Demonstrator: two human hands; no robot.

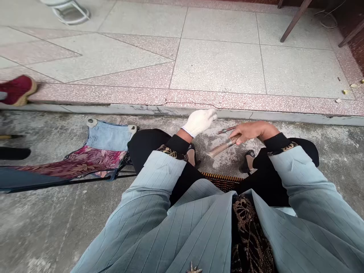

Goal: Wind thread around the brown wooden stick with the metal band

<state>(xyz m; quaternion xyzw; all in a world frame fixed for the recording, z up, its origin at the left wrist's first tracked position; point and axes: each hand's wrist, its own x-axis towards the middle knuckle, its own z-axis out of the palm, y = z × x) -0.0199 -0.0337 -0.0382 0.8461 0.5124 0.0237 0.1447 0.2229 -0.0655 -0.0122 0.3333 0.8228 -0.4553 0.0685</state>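
My left hand [200, 122] wears a white knitted glove and hovers near the edge of the step, its fingers bent together. Whether anything sits in them is hidden. Bare, my right hand [251, 131] is closed round a pale wooden stick [223, 148] with thin wire wound about it. The stick's blunt, lighter end points down to the left, above the concrete between my feet. A thin reddish rod [226, 129] juts out beside the same hand, with wire around it too; I cannot tell whether the two are joined.
A raised terrazzo step [196, 96] runs across in front. On my left lies a low folding seat [108, 138] of denim and flowered cloth. Another person's red shoe [19, 90] rests on the step. A white stool [71, 13] and wooden legs [295, 21] stand farther back.
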